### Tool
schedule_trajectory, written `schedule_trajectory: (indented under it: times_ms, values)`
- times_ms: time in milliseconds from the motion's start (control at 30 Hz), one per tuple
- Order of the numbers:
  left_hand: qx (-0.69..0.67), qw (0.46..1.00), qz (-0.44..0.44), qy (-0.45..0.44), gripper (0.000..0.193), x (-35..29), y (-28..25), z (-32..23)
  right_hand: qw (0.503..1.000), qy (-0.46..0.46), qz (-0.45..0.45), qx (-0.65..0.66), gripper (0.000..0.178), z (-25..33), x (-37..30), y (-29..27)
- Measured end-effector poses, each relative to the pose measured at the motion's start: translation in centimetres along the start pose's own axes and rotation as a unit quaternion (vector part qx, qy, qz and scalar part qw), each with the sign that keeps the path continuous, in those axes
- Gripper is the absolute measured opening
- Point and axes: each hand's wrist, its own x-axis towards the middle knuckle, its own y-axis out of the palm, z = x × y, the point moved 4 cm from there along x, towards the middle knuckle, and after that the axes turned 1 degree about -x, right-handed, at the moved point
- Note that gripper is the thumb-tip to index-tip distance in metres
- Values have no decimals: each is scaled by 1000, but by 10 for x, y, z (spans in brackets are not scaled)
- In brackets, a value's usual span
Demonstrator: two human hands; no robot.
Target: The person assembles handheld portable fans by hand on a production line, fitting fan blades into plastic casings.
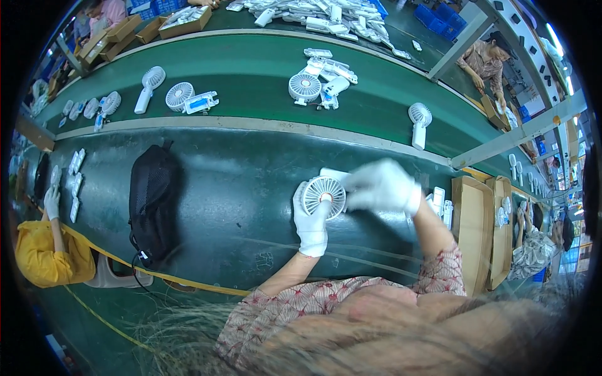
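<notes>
My left hand [311, 224], in a white glove, is wrapped round a white handheld fan [324, 195] whose round slatted grille faces up. Just right of the fan is my right hand [384, 187], also gloved in white and smeared by motion, so its fingers do not show clearly. A pale flat piece [333, 173] pokes out behind the fan's head, partly covered by the hands. Both hands are above the dark green worktable [251, 219].
A black bag [152, 203] lies to the left. Right of me stand white fan parts [439, 203] and a cardboard box [471, 219]. Across a metal rail, a green conveyor [244, 75] carries several fans. Co-workers sit at both sides, one in a yellow top [47, 254].
</notes>
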Motion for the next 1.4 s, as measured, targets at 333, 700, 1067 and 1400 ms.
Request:
schedule_trajectory:
  times_ms: [333,700,1067,1400]
  values:
    - [69,996,51,-32,56,-1,-6,-4,906,93,-189,-366,93,-167,177,-90]
    - [103,992,51,-47,57,2,-9,-17,946,113,-166,-256,50,-190,208,-86]
    - [101,993,60,-29,53,7,-12,-19,873,143,-399,-241,17,-187,161,-59]
    - [162,969,173,69,55,3,-6,-42,762,219,-597,-122,29,-111,-87,-32]
